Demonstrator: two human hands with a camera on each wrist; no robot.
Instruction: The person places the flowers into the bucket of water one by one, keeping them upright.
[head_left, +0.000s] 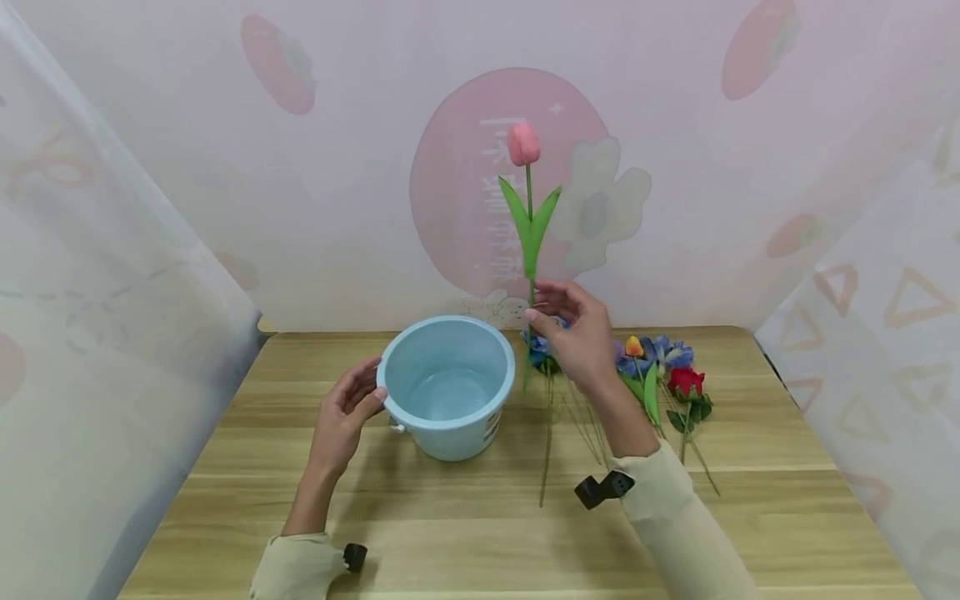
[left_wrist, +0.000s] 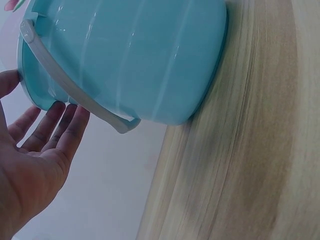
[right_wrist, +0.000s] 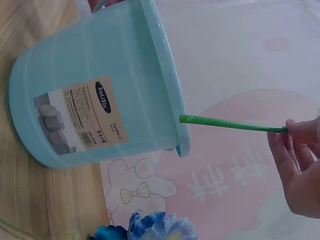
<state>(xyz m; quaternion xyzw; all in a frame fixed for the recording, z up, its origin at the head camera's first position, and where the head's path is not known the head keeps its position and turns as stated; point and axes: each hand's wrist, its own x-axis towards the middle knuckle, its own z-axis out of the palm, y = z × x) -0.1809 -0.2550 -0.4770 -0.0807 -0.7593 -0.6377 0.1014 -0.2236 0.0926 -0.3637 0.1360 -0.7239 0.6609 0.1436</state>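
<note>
While right hand [head_left: 582,338] pinches tulip [head_left: 532,240], left [head_left: 341,423] holds bucket [head_left: 450,442]; only head view shows rose [head_left: 686,383].

So you've got pale cream sleeves on both arms, kind of a soft beige. Your left sleeve [head_left: 296,568] has a slightly puckered cuff edge, and your right sleeve [head_left: 686,525] shows more cloth, with a wide cuff band and some soft creases. Past the cuffs it's bare forearms, and your left hand [head_left: 341,421] and right hand [head_left: 581,337] are bare too. You're also wearing a small, blocky black left wrist unit [head_left: 355,557], plus a chunkier black right wrist unit [head_left: 591,493] made of two angular lumps (tiny marks on one, too small for me to read).
</note>
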